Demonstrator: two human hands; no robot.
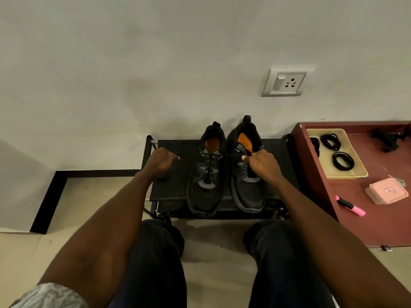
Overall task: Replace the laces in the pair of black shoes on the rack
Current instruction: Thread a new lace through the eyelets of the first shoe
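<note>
Black, both of them, the two shoes stand side by side on the top shelf of a low black rack (171, 192), toes toward the person and heels at the back edge by the wall. The left shoe (205, 174) has a black lace (208, 168) threaded up its eyelets; the lace's two ends run out sideways from the top, pulled into a straight line. The left hand (161, 162) pinches one end over the shelf's left part, fingers curled. The right hand (261, 164) pinches the other end, and it hovers over the right shoe (246, 174), whose orange insole shows (whether this shoe carries a lace I cannot tell).

Just beside the rack's right end stands a dark red desk (378, 227). Near its back edge a cream tray (352, 174) holds coils of black lace (343, 161). Toward the front lie a pink box (387, 191) and a pink highlighter (350, 205), apart from each other. A wall socket (287, 82) sits above.
</note>
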